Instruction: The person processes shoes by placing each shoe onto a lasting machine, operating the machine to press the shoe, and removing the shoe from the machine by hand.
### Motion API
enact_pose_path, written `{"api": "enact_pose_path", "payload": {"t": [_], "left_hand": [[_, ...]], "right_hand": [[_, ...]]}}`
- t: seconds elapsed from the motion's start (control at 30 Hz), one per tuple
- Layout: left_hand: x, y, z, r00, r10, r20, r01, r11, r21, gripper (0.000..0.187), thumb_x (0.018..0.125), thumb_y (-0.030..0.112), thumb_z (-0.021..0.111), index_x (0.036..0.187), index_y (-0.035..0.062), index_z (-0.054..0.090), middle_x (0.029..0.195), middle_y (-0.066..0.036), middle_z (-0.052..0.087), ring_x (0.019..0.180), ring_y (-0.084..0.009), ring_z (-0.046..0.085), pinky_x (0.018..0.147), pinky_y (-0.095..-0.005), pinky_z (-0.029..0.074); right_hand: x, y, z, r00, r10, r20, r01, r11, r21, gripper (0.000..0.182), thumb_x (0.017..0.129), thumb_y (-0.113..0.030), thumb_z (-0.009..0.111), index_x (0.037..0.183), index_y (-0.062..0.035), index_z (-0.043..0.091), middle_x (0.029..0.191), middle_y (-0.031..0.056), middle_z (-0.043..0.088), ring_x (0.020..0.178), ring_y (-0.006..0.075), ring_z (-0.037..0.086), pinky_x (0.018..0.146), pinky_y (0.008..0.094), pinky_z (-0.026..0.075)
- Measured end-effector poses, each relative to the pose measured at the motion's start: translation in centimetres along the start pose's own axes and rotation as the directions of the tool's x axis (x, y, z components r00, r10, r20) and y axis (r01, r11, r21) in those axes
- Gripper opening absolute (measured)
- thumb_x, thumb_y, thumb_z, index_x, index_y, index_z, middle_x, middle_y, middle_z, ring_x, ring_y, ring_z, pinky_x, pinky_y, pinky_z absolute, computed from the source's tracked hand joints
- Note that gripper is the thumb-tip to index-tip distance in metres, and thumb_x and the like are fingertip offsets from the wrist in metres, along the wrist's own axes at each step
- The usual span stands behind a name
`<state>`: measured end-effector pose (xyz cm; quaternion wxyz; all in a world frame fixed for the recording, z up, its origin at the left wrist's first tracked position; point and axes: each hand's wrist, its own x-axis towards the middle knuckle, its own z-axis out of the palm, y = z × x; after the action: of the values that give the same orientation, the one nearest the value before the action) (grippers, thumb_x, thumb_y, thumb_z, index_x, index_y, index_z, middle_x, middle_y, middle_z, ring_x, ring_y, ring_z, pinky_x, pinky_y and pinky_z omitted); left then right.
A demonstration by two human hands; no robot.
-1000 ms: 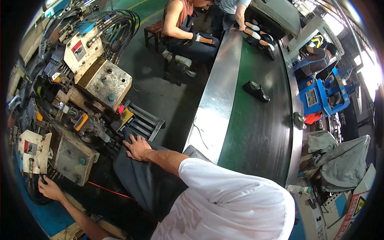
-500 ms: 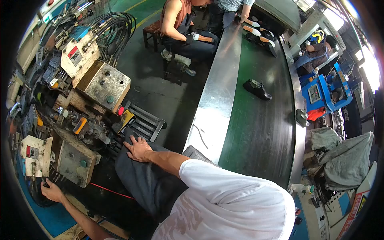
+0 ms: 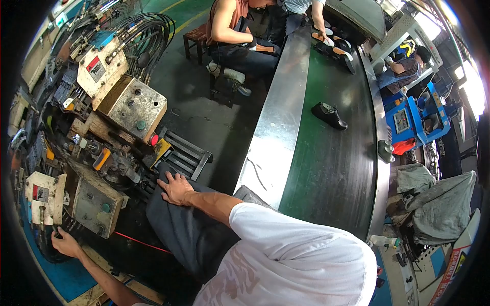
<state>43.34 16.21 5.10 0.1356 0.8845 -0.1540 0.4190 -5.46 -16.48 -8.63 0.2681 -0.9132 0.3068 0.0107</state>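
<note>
Left hand (image 3: 67, 244): fingers bent and close together, up against a black hose (image 3: 45, 248) at the near machine's lower end. Cannot tell whether they grip it or only touch it; their tips are partly hidden. The hose hangs just below a pale plate (image 3: 53, 206) with a red-marked label, above a blue surface (image 3: 71, 280).

Right hand (image 3: 178, 190): palm down, fingers spread, nothing held. Rests on the person's dark trousers (image 3: 178, 229), near the knee.

Between the hands, nearer the left: a grimy control box (image 3: 91, 210) with a green button (image 3: 105, 207). Farther up, a second control box (image 3: 133, 113), with a red knob (image 3: 153, 139) at its corner. Slatted metal rack (image 3: 185, 159) just beyond the knee.

Past the rack, a conveyor (image 3: 332, 168) with a bright metal border (image 3: 278, 117). One black shoe (image 3: 329, 116) lies midway, apart from a group of shoes at the far end. A co-worker's hand (image 3: 323, 37) reaches in among those. Another person sits beside the border; a third stands across the conveyor, near blue equipment (image 3: 408, 122).
</note>
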Motion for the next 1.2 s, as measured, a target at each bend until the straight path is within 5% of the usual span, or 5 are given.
{"api": "enact_pose_path", "payload": {"t": [1.2], "left_hand": [[-0.2, 0.9, -0.9, 1.000, -0.003, 0.027, 0.002, 1.000, 0.030, 0.047, 0.103, 0.046, 0.072, 0.129, 0.0076, 0.072, 0.127, -0.021, 0.070, 0.116, -0.0429, 0.068, 0.095, -0.0540, 0.054]], "right_hand": [[-0.4, 0.1, -1.0, 0.998, 0.016, 0.054, -0.021, 0.996, 0.086, 0.068, 0.104, -0.045, 0.060, 0.166, -0.0217, 0.045, 0.165, 0.0278, 0.039, 0.133, 0.0528, 0.055, 0.117, 0.0592, 0.044]]}}
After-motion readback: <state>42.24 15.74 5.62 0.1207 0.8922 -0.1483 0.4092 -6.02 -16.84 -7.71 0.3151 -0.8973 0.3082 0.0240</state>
